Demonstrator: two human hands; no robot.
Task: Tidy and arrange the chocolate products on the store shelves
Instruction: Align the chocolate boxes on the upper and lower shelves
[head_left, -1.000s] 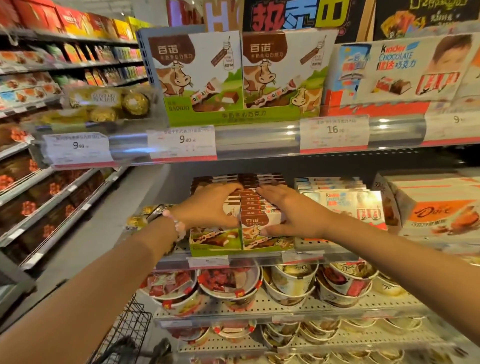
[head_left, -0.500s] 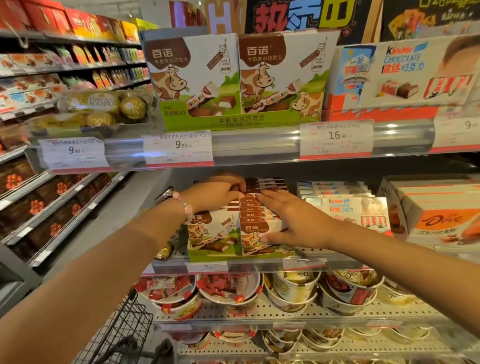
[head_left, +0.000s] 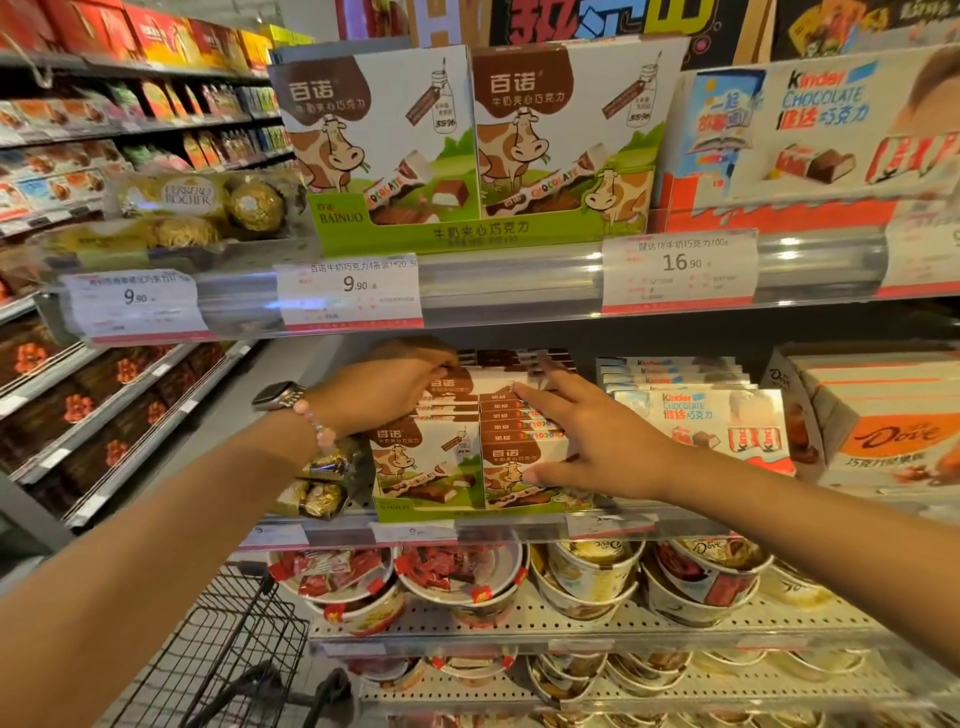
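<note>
Two rows of green-and-white Bainuo cow chocolate boxes (head_left: 426, 462) stand on the middle shelf. My left hand (head_left: 389, 387) reaches in from the left, its fingers curled over a tilted Bainuo box (head_left: 457, 385) on top of the left row. My right hand (head_left: 587, 436) lies flat against the right row (head_left: 514, 415), fingers straight and spread, thumb on the front box. The backs of both rows are hidden under the upper shelf.
A larger Bainuo display (head_left: 467, 145) sits on the upper shelf behind price tags (head_left: 348, 291). Kinder boxes (head_left: 701, 415) and a Dove carton (head_left: 883, 431) stand to the right, Ferrero packs (head_left: 317, 493) to the left. Candy tubs (head_left: 457, 571) fill lower shelves; a wire cart (head_left: 223, 649) stands below left.
My left hand has reached further back and tilted up a box on the left row. My right hand has spread its fingers along the right row.
</note>
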